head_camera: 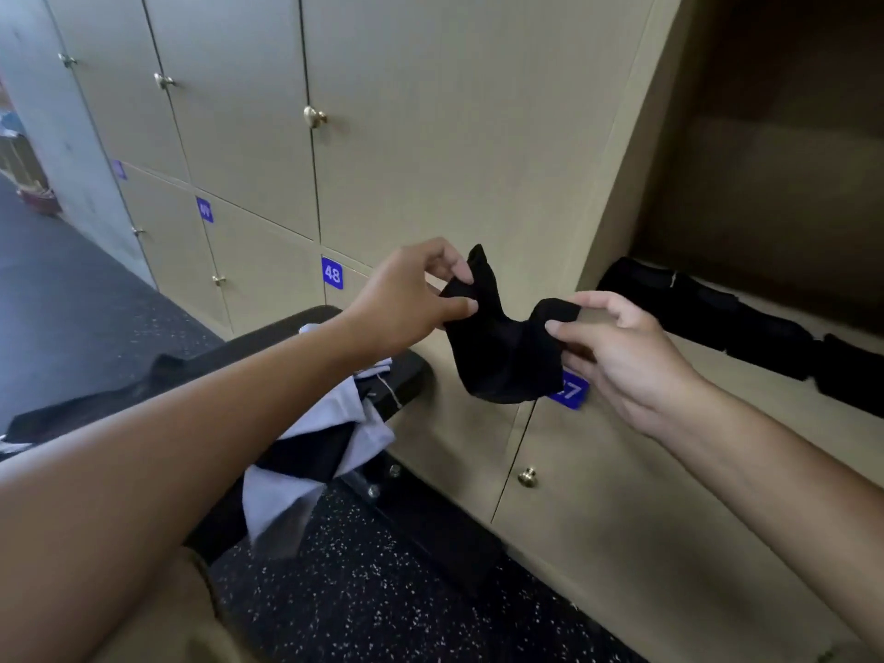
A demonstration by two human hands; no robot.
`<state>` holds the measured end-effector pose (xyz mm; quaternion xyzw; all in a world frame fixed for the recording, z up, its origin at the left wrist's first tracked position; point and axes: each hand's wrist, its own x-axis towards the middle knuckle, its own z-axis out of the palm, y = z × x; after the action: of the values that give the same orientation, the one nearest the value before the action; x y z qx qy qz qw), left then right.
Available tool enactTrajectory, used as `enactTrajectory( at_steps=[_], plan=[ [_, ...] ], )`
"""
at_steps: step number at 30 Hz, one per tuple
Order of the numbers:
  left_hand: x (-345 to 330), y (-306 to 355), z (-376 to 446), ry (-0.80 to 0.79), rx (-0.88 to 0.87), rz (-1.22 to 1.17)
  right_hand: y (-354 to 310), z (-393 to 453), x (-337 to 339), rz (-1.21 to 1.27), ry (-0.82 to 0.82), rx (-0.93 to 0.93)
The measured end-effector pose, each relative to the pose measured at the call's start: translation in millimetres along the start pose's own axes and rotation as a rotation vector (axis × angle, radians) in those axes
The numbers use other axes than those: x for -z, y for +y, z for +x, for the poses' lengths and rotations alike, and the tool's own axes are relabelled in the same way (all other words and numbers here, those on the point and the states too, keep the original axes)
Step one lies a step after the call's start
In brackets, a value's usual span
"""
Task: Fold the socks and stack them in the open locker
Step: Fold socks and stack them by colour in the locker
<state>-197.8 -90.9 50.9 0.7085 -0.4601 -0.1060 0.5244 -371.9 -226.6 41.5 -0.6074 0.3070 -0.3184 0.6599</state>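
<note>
Together, we are holding a black sock [497, 346] in the air, our left hand [406, 303] pinching one end and our right hand [622, 356] pinching the other. Right of our right fingers [598, 303], folded black socks [717, 323] are lying in the open locker [765, 184]. Below our left fingers [459, 306], more socks [325, 442] are hanging off the counter [268, 342].

Open locker [765, 193]: its upper space is free, with entry from the front unobstructed. Black folded socks [708, 318] line the front edge of its floor, from the left wall toward the right edge, so room remains above and behind them. Closed doors [430, 136] form a flat wall to the left. A bench [287, 337] bearing striped cloth [325, 437] stands against the doors at lower left.
</note>
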Motion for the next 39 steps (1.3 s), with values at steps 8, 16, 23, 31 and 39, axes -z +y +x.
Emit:
enactTrajectory(
  at_steps=[8,16,23,31,39],
  plan=[
    [-68,27,6,-0.134,-0.013,-0.214,-10,-4,27,-0.050,0.140,0.052],
    [-112,40,10,-0.204,-0.049,-0.218,-12,-10,48,-0.187,0.267,0.131],
    [-126,54,9,-0.290,0.041,-0.433,-12,-9,63,-0.214,0.293,0.144],
    [-136,51,12,-0.199,-0.032,-0.257,-14,-9,88,-0.207,0.201,0.109],
    [-136,68,27,-0.153,0.322,-0.456,-24,-6,103,-0.140,0.169,0.104]
  ],
)
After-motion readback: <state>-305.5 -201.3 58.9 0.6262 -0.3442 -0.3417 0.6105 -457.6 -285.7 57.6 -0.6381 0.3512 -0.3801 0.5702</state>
